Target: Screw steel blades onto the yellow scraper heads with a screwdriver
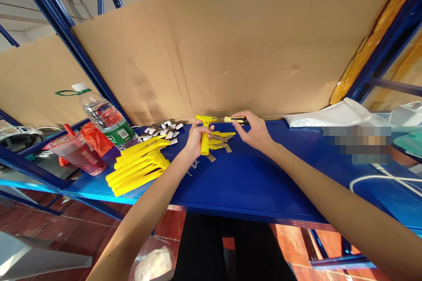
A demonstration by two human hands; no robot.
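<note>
Yellow shows in the left hand (197, 138), curled round a T-shaped tool (205, 145) above the blue table (250, 184), I'd guess to steady it; the right hand (256, 131) grips a screwdriver (228, 119) pointed at its head. Yellow handles (138, 174) lie leftward, probably for easy reach.

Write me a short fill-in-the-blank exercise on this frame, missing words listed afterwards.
1. The left hand grips a T-shaped piece whose colour is ____.
2. The screwdriver in the right hand has a handle of yellow and ____.
3. From the wearer's view, the bottle stands to the ____ of both hands.
4. The straw in the cup is ____.

Missing words: yellow; black; left; red.
</note>
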